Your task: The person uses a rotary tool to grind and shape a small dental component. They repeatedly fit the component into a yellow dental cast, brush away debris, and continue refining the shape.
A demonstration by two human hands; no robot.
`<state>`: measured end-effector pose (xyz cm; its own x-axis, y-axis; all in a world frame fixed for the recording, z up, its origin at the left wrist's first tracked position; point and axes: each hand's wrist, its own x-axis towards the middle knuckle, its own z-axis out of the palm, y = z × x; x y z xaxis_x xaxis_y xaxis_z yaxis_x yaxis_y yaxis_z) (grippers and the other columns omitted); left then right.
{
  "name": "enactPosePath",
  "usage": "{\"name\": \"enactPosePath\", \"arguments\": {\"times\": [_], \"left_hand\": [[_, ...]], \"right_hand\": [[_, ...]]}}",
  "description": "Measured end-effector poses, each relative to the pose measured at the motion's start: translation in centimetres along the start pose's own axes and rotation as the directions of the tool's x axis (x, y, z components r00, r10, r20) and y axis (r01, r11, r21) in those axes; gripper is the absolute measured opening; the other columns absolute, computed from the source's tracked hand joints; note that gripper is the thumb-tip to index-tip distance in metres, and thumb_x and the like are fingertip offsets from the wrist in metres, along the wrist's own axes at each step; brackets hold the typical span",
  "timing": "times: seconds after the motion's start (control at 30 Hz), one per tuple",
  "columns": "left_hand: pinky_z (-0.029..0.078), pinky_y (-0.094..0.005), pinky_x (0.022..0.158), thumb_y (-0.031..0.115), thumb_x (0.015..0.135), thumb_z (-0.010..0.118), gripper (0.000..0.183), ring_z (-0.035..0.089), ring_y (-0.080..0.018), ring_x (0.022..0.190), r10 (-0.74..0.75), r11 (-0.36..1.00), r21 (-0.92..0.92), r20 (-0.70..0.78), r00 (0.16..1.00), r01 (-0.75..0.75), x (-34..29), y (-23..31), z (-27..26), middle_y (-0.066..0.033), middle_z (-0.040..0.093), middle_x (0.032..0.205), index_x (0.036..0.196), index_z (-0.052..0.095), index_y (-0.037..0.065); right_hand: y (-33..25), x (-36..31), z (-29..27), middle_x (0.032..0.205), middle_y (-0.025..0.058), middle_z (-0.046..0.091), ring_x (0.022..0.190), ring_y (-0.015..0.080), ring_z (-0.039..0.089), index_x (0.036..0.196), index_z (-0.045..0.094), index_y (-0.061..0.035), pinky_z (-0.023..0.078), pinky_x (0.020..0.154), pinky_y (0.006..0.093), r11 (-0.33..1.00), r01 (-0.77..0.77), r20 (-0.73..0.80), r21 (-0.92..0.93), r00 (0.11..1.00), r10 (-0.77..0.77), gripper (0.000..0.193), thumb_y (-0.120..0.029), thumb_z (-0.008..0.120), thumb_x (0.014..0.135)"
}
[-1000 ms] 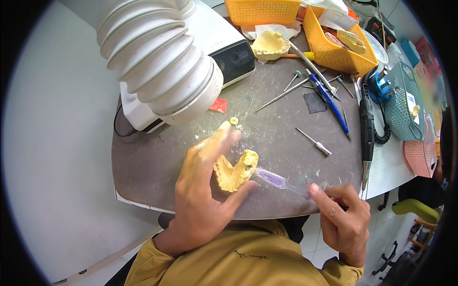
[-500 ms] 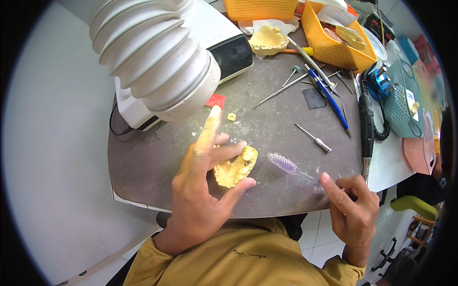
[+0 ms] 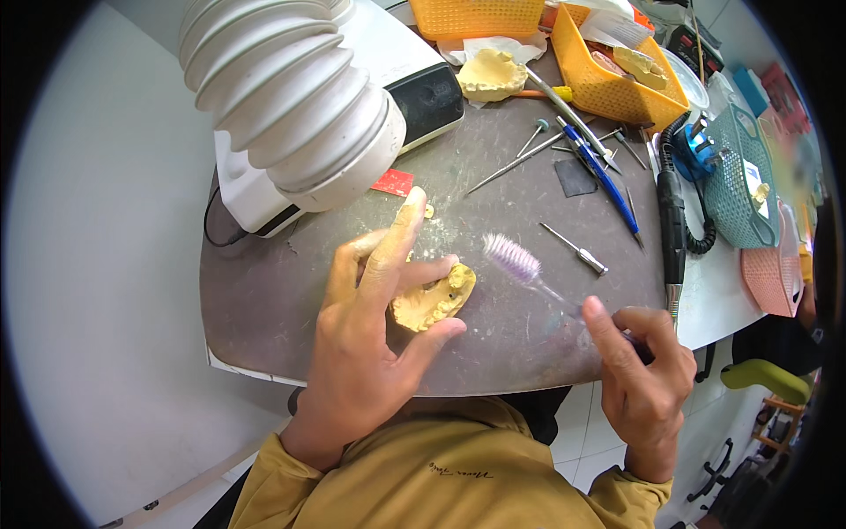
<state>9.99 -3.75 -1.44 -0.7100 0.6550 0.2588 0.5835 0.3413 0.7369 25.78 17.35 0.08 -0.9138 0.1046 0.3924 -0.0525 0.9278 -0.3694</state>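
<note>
My left hand grips a yellow plaster dental model between thumb and fingers, its index finger stretched out past it. Tooth shapes line the model's edge, with a small dark spot on one side. To the right, my right hand is closed round the handle of a toothbrush with a clear stem and pale purple bristles. The brush head is apart from the model, a short way to its right. Just beyond my left index fingertip lies a small yellow piece, partly hidden by the finger.
A white ribbed hose hangs at the upper left. Beside it is a red square. Another plaster model and orange baskets stand at the back. A blue pen-like tool, a small screwdriver-like tool and a black handpiece lie right.
The toothbrush has moved left and up, nearer the model, its bristles now turned more upward. My left hand has tilted the model slightly, and its index finger now partly covers the small yellow piece.
</note>
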Motion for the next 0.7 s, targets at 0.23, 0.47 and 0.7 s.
{"name": "enactPosePath", "arguments": {"times": [0.23,0.47,0.7], "left_hand": [[0.042,-0.0398,0.107,0.028,0.087,0.081,0.091,0.059,-0.0247,0.122,-0.064,0.966,-0.254,-0.053,0.997,0.049,-0.4,-0.9,-0.3,-0.0130,0.075,0.116,0.154,0.031,-0.008],[0.040,-0.0395,0.110,0.020,0.090,0.075,0.083,0.057,-0.0258,0.124,-0.128,0.933,-0.340,0.006,0.992,0.122,-0.3,-0.8,-0.8,-0.0100,0.075,0.116,0.154,0.029,-0.006],[0.046,-0.0346,0.105,0.044,0.089,0.077,0.107,0.054,-0.0211,0.125,-0.151,0.904,-0.399,0.039,0.988,0.154,0.0,-1.0,-0.7,-0.0158,0.071,0.121,0.158,0.015,-0.010]], "right_hand": [[-1.9,-0.1,2.0,0.080,0.0033,0.060,0.057,0.0133,0.057,0.127,0.074,-0.0141,0.049,0.048,0.0297,0.990,0.040,0.008,0.138,0.999,-0.042,0.063,0.006,0.073,0.067],[-2.3,-0.1,1.2,0.077,0.0040,0.059,0.054,0.0136,0.057,0.126,0.075,-0.0154,0.049,0.048,0.0301,0.987,-0.035,-0.127,0.158,0.990,0.056,0.065,0.008,0.072,0.065],[-2.7,-0.9,-0.1,0.079,0.0026,0.059,0.054,0.0120,0.056,0.128,0.074,-0.0179,0.047,0.047,0.0285,0.992,-0.122,-0.082,0.034,0.989,0.124,0.066,0.005,0.073,0.066]]}}
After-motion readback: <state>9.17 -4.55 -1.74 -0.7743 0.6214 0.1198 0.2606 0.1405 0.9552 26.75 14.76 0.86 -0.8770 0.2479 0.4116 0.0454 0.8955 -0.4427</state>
